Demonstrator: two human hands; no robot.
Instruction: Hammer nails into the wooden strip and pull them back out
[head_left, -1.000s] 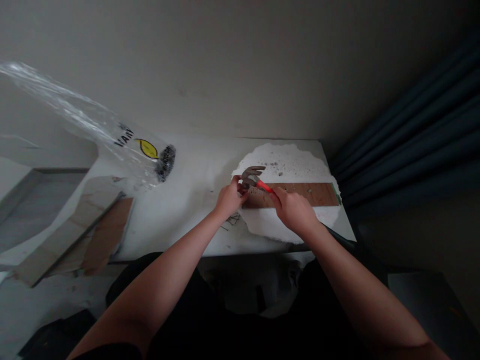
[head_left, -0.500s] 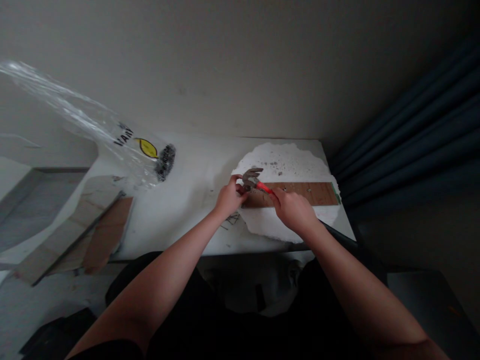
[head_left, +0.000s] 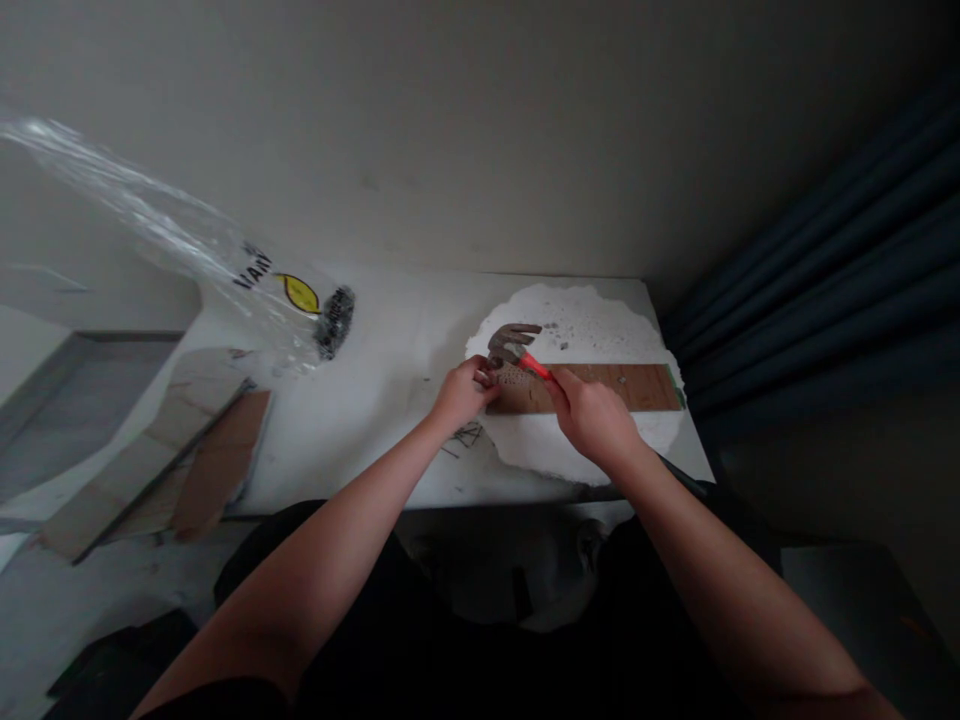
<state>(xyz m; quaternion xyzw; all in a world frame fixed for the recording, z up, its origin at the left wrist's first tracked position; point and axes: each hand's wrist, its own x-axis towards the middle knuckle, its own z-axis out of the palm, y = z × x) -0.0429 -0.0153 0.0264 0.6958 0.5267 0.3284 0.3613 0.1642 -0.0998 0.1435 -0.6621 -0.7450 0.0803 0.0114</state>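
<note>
My right hand [head_left: 594,415] is wrapped round the red handle of a claw hammer [head_left: 514,342]. The hammer's dark metal head is over the left end of a brown wooden board [head_left: 592,388], close to my left fingers. My left hand [head_left: 466,390] is at that same end, its thumb and fingers pinched together under the hammer head. Whatever it pinches is too small and shaded to make out. Beneath the board lies a white, rough-edged slab [head_left: 547,440] sprinkled with grey crumbs. Loose nails [head_left: 468,434] lie by my left wrist.
On the white table [head_left: 375,400], a clear plastic bag [head_left: 259,290] with a yellow print holds dark pieces at its bottom. Several boards [head_left: 221,460] lean over the table's left edge. A dark curtain [head_left: 825,260] hangs on the right, beyond the table.
The hammer head has risen slightly and shifted a little to the right, with my right hand tilting along. My left hand stays pinched at the board's left end. The view has shifted slightly.
</note>
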